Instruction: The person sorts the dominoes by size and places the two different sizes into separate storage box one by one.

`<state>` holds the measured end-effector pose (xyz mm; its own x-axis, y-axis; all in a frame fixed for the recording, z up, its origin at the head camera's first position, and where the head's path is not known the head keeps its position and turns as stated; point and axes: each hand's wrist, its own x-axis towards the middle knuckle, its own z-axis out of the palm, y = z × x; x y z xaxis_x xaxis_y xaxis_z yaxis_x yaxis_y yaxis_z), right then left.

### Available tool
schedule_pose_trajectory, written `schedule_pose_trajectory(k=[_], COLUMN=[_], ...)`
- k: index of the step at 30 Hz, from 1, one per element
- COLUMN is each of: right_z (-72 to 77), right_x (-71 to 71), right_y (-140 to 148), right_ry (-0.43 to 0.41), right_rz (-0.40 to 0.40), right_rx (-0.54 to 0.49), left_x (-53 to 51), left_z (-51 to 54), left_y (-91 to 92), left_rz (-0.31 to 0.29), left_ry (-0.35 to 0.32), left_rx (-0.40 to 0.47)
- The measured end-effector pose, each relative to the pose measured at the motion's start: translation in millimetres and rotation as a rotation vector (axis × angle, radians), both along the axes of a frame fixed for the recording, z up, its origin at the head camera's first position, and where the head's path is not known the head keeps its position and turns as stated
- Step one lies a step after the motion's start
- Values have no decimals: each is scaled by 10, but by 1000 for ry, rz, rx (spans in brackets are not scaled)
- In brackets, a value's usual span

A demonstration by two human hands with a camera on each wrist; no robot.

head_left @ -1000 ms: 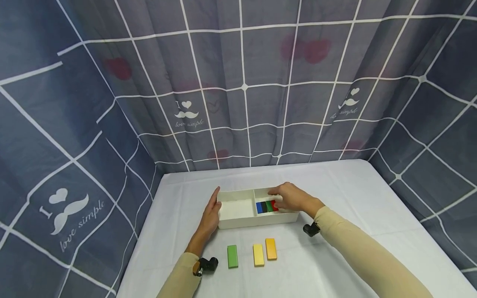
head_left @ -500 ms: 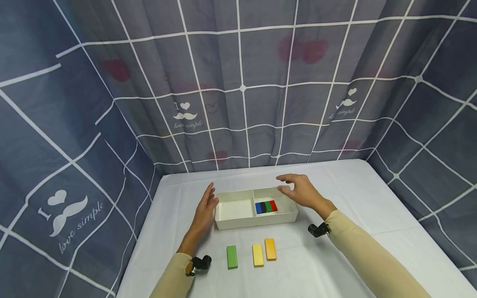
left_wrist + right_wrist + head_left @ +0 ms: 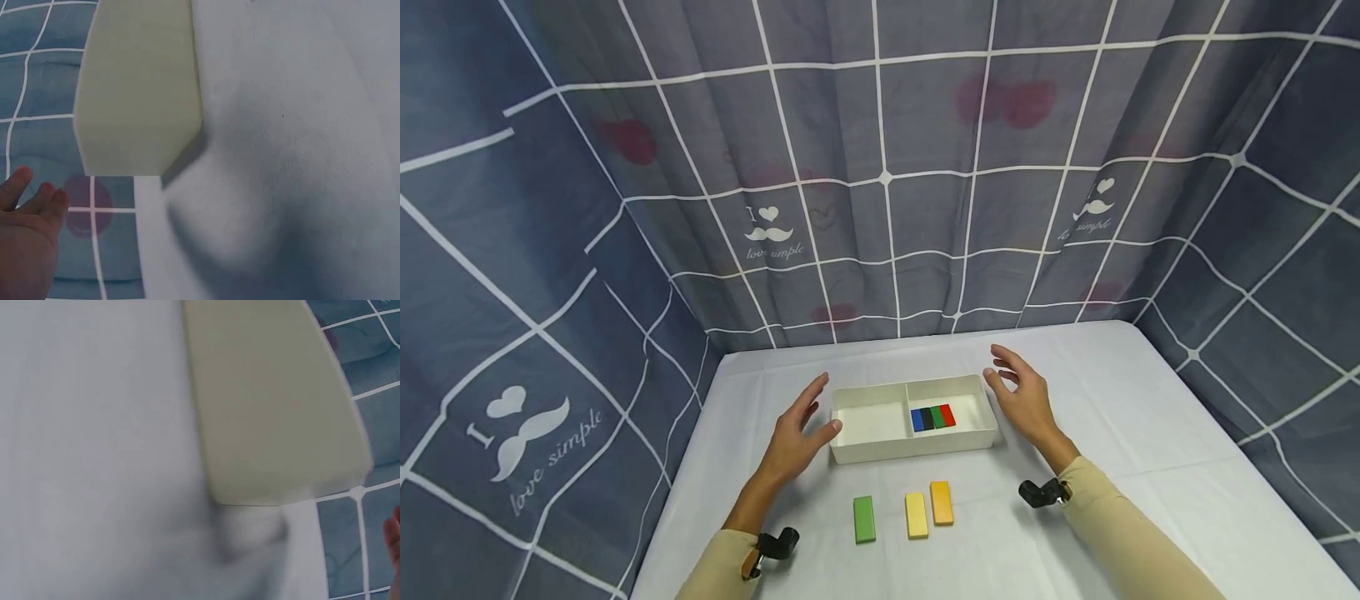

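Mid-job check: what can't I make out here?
Left wrist: the inside of the white box, behind its own walls; its far end, cut off by the top edge.
Right wrist: most of the right hand, cut off by the right edge.
Head: the near edge of the table, below the frame.

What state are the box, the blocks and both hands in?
White box: upright, open-topped, divided in two
Blue block: in box's right compartment, nearest divider
Black block: there, beside blue
Dark green block: there, between black and red
Red block: there, row's right end
Light green block: flat on table
Yellow block: flat, beside orange
Orange block: flat, beside yellow
Left hand: relaxed, holding nothing
Right hand: relaxed, holding nothing
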<state>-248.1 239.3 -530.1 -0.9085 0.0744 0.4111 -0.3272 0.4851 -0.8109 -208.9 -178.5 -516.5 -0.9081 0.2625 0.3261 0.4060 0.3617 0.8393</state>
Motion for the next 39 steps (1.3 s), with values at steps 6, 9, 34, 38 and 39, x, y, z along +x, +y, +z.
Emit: schedule_pose_trajectory(k=[6,9,34,38,39], right_z=[-183,-257,-511,-539,-546], right_x=[60,87,151,136,134], right_y=[-58,-83,-12,0,1], right_ry=[-33,-47,-221,-221,-224], right_rz=[1,28,188,192,191], right_rx=[-88,-130,-126,-130,-130], left_x=[158,241,648,668,672], left_z=[98,142,-29,-96,-113], left_y=[-44,-26,60,64,62], left_rz=[-77,-115,-268,-289,-291], left_ry=[58,55,-102,-161,-170], left_rx=[-22,-13,-101,-71,-70])
